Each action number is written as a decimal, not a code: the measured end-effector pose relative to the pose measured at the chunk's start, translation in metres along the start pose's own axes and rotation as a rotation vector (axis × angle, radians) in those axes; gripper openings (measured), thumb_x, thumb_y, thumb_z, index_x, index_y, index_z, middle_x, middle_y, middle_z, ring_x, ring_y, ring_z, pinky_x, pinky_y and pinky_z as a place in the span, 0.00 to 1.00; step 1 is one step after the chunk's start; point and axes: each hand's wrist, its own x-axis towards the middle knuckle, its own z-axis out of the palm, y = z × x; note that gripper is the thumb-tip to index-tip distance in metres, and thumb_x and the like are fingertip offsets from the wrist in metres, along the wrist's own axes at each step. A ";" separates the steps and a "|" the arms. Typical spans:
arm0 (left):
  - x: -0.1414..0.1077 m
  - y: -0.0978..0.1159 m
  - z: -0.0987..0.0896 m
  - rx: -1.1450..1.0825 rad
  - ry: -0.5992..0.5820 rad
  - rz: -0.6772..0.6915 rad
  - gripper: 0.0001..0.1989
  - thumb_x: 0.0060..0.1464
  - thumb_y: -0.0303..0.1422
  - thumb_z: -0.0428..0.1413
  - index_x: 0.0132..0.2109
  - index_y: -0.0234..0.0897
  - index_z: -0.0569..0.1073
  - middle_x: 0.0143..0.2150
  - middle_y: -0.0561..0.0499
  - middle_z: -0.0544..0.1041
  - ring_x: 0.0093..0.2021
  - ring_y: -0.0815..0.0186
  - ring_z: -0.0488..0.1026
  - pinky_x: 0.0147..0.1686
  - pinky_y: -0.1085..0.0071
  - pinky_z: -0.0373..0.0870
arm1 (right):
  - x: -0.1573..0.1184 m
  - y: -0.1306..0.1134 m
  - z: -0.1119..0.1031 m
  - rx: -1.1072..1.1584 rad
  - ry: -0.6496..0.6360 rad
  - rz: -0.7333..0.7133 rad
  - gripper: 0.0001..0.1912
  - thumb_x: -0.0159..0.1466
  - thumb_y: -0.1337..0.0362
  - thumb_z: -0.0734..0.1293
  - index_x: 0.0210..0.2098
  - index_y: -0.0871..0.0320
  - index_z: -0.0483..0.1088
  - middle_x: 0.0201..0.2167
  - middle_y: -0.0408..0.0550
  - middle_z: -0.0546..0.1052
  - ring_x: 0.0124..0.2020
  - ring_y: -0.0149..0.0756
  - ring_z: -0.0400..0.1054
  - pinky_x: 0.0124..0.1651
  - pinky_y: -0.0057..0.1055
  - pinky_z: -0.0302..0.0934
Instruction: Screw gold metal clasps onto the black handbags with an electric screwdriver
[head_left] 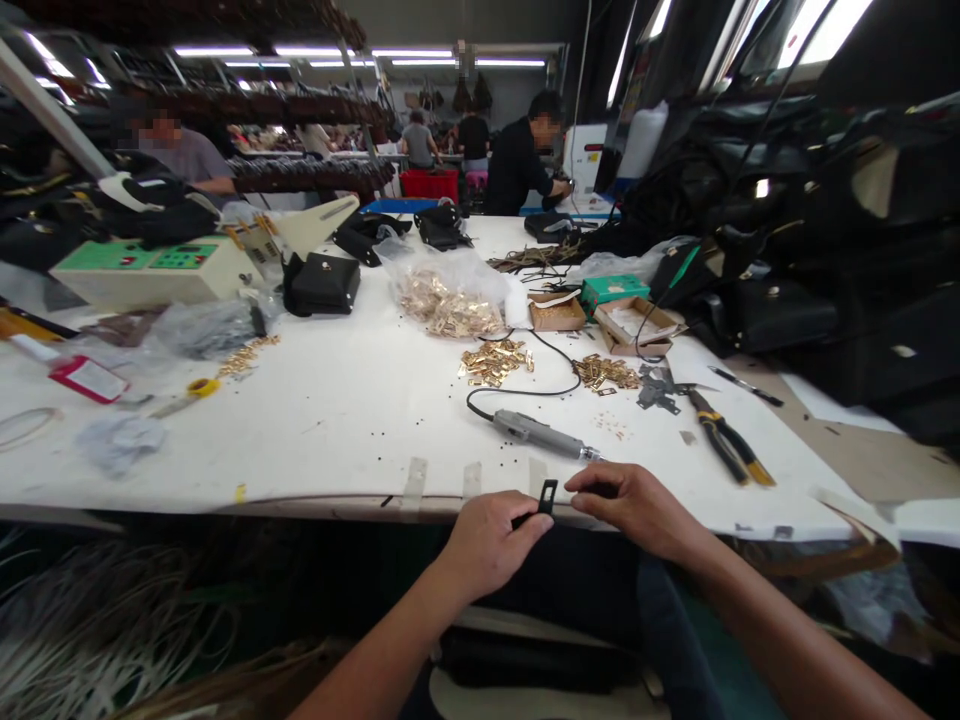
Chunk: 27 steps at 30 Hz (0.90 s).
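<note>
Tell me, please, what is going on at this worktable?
The person's left hand holds a small black slotted piece at the table's near edge. The right hand is beside it, fingers parted. Beyond them lie a grey corded tool, piles of gold-coloured metal pieces and, further right, pliers.
</note>
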 end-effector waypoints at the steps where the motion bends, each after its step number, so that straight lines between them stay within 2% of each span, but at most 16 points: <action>1: 0.001 -0.002 -0.001 0.008 0.009 -0.009 0.16 0.66 0.38 0.53 0.29 0.38 0.71 0.28 0.56 0.74 0.32 0.68 0.70 0.33 0.72 0.56 | -0.002 0.002 -0.008 -0.032 -0.027 0.041 0.12 0.63 0.56 0.69 0.41 0.55 0.81 0.35 0.45 0.82 0.35 0.38 0.74 0.40 0.32 0.65; 4: 0.004 -0.006 0.000 0.024 0.026 -0.040 0.19 0.68 0.40 0.51 0.28 0.38 0.69 0.27 0.56 0.73 0.31 0.68 0.70 0.32 0.72 0.56 | -0.006 0.003 -0.031 -0.212 -0.014 0.091 0.15 0.65 0.53 0.68 0.43 0.55 0.81 0.33 0.45 0.82 0.32 0.39 0.74 0.36 0.32 0.64; 7: 0.009 -0.010 0.004 0.053 0.040 -0.045 0.20 0.69 0.40 0.49 0.28 0.38 0.70 0.30 0.54 0.75 0.34 0.67 0.72 0.35 0.72 0.58 | 0.010 -0.005 -0.046 -0.353 0.137 0.038 0.16 0.65 0.51 0.68 0.43 0.54 0.81 0.33 0.45 0.82 0.34 0.39 0.75 0.37 0.32 0.64; 10: 0.014 -0.012 0.006 0.102 0.031 -0.037 0.18 0.69 0.39 0.50 0.31 0.39 0.73 0.33 0.53 0.78 0.38 0.64 0.75 0.38 0.71 0.60 | 0.053 -0.018 -0.052 -0.411 0.236 -0.052 0.14 0.65 0.53 0.68 0.43 0.53 0.81 0.37 0.45 0.83 0.36 0.39 0.76 0.39 0.32 0.65; 13: 0.017 -0.010 0.004 0.174 0.009 -0.076 0.16 0.68 0.39 0.51 0.32 0.40 0.75 0.34 0.52 0.80 0.39 0.62 0.76 0.37 0.69 0.60 | 0.117 -0.022 -0.051 -0.487 0.296 -0.082 0.12 0.65 0.58 0.68 0.44 0.54 0.81 0.41 0.46 0.83 0.40 0.38 0.76 0.43 0.30 0.65; 16: 0.019 -0.006 0.003 0.245 0.015 -0.158 0.13 0.65 0.38 0.53 0.33 0.42 0.76 0.34 0.51 0.81 0.39 0.58 0.78 0.37 0.67 0.60 | 0.182 -0.013 -0.050 -0.546 0.339 -0.030 0.15 0.65 0.61 0.69 0.50 0.55 0.79 0.44 0.47 0.82 0.41 0.37 0.76 0.45 0.29 0.65; 19: 0.019 -0.006 0.005 0.254 0.032 -0.199 0.10 0.65 0.36 0.53 0.37 0.43 0.78 0.36 0.51 0.82 0.40 0.56 0.78 0.40 0.65 0.62 | 0.230 0.005 -0.046 -0.579 0.362 0.024 0.20 0.64 0.59 0.70 0.55 0.56 0.76 0.46 0.51 0.81 0.44 0.40 0.74 0.47 0.31 0.64; 23: 0.022 -0.020 0.009 0.195 0.056 -0.223 0.11 0.65 0.36 0.52 0.36 0.42 0.77 0.36 0.51 0.82 0.41 0.58 0.78 0.41 0.65 0.62 | 0.262 0.026 -0.042 -0.611 0.354 0.097 0.21 0.61 0.56 0.72 0.51 0.58 0.78 0.43 0.53 0.80 0.42 0.43 0.73 0.43 0.32 0.62; 27: 0.029 -0.034 0.006 0.095 0.054 -0.224 0.11 0.64 0.36 0.54 0.33 0.42 0.77 0.34 0.54 0.82 0.38 0.62 0.77 0.38 0.68 0.61 | 0.271 0.034 -0.043 -0.585 0.375 0.119 0.21 0.58 0.57 0.74 0.49 0.58 0.79 0.40 0.52 0.80 0.39 0.41 0.72 0.39 0.32 0.61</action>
